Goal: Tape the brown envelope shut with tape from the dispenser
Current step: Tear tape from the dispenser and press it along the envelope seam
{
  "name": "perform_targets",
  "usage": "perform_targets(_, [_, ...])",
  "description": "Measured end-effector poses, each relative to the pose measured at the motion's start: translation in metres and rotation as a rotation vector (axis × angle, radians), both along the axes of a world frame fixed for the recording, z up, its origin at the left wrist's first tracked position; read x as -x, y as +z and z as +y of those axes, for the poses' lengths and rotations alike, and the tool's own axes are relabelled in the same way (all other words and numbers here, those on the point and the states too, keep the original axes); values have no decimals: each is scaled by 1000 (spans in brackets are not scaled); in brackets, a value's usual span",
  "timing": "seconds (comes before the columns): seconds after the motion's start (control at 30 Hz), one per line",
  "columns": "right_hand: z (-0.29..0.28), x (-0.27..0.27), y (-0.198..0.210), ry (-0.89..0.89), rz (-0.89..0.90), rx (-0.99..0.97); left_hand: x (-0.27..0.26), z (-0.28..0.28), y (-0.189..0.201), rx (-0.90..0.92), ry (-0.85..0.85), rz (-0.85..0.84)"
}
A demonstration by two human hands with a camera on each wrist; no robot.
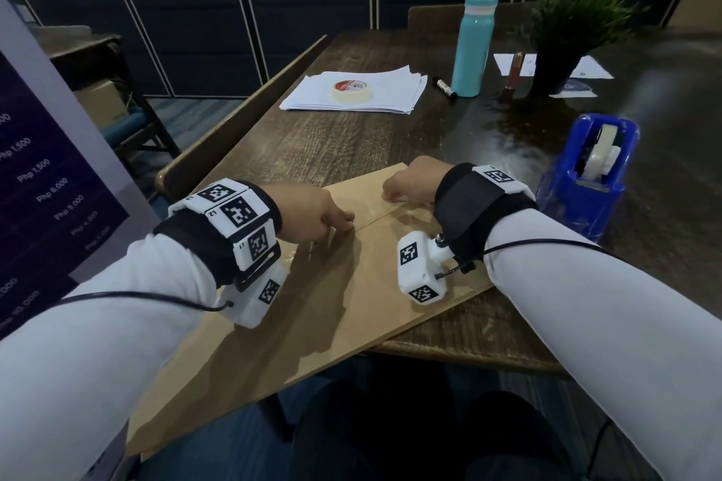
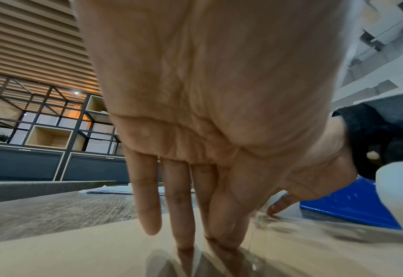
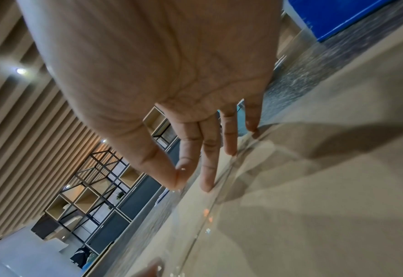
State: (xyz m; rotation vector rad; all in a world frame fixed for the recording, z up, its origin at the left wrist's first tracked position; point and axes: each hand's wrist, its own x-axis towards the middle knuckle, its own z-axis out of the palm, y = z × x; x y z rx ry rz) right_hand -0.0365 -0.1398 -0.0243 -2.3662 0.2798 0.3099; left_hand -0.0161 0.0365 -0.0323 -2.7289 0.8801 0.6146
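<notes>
The left hand (image 1: 312, 215) reaches palm down, its straight fingers (image 2: 184, 215) pressing glossy clear tape (image 1: 371, 213) against the flap seam of the brown envelope (image 1: 332, 285). The right hand (image 1: 410, 183) does likewise farther along the seam, fingers (image 3: 210, 165) extended with tips on the tape, thumb meeting the forefinger. The matte, flat paper envelope lies diagonally on the dark grained wooden table (image 1: 390, 137), its near end overhanging the edge. The blue plastic tape dispenser (image 1: 590, 176) stands just beside the right wrist.
</notes>
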Motion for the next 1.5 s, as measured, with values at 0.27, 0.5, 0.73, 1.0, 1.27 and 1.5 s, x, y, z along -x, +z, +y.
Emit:
perform_targets(0.27, [2, -6, -4, 34, 5, 112, 4, -1, 4, 16, -7, 17])
perform_targets(0.5, [2, -11, -8, 24, 5, 115, 3, -1, 2, 30, -4, 23])
perform_targets(0.73, [2, -12, -11, 23, -2, 123, 1, 2, 0, 65, 34, 5])
perform_targets(1.0, [1, -15, -15, 31, -18, 149, 10, -3, 5, 155, 97, -27])
perform_targets(1.27, [-1, -18, -19, 40, -47, 138, 13, -9, 3, 10, -19, -66])
perform_targets(1.5, [-3, -22, -23, 49, -57, 171, 19, -18, -3, -86, -38, -121])
